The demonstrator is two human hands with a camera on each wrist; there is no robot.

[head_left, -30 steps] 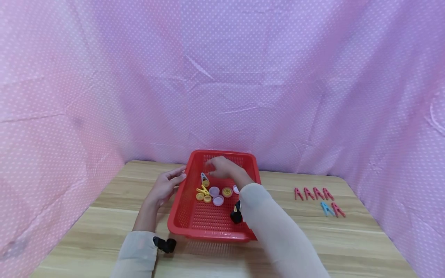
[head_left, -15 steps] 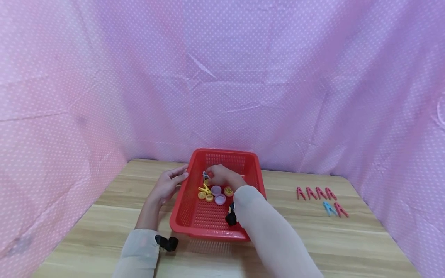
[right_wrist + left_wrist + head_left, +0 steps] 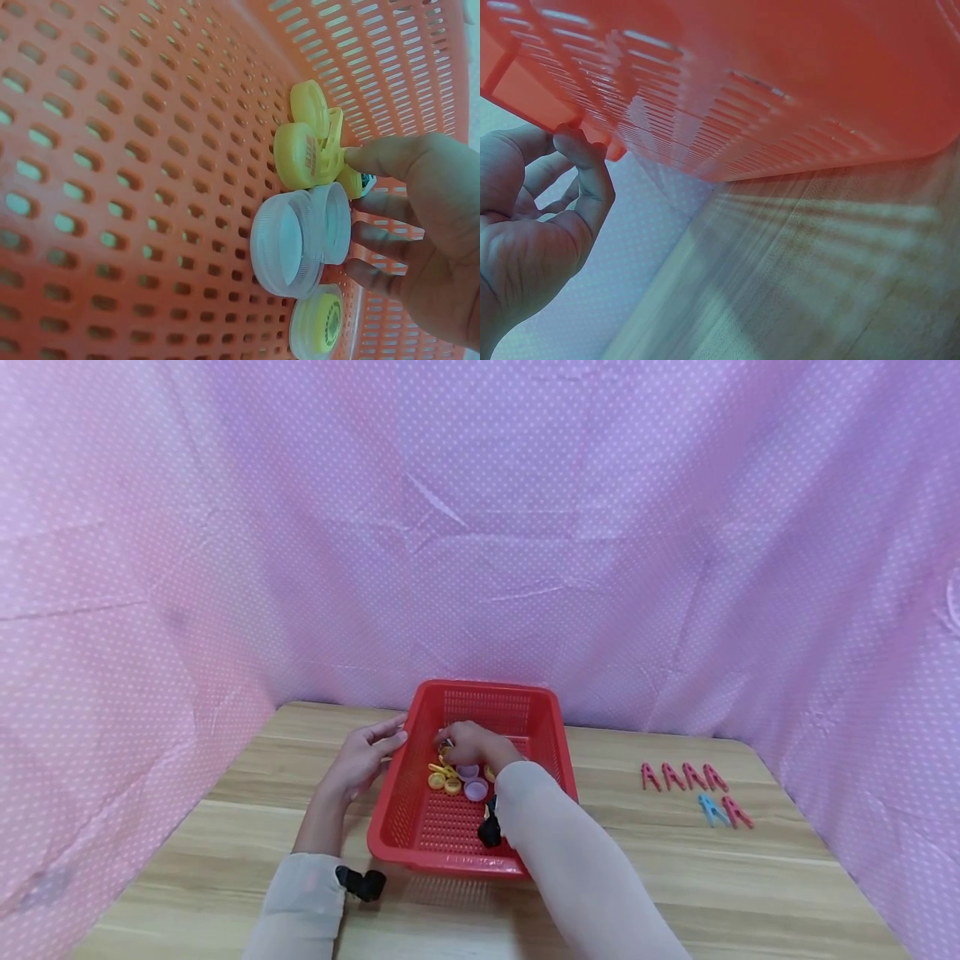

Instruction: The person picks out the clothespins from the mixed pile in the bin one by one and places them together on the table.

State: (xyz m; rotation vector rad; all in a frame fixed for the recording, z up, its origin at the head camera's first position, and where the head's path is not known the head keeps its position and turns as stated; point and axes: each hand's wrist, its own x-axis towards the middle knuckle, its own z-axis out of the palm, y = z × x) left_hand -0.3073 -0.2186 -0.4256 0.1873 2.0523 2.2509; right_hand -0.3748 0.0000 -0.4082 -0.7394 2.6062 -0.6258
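Note:
My left hand (image 3: 358, 764) is at the left rim of a red perforated basket (image 3: 390, 802); in the left wrist view its thumb and fingers hold the rim's edge. My right hand (image 3: 471, 743) reaches inside, toward the basket's left side. Its fingers stand apart beside a pale clothespin (image 3: 368, 181), mostly hidden by the hand and a yellow lid. Close by lie a yellow clothespin (image 3: 442, 770) and yellow bottle caps (image 3: 297, 156). Clear round caps (image 3: 281, 244) and a yellow-centred round cap (image 3: 324, 324) lie nearer the palm.
To the right on the wooden table (image 3: 645, 860), several red clothespins (image 3: 671, 777) stand in a row, with a blue clothespin (image 3: 712, 810) and another red clothespin (image 3: 737, 812) in front. A pink dotted cloth (image 3: 480, 568) hangs behind.
My right hand has moved down and slightly left inside the basket, covering most of the pale clothespin. My left hand stays at the rim. The view has shifted slightly.

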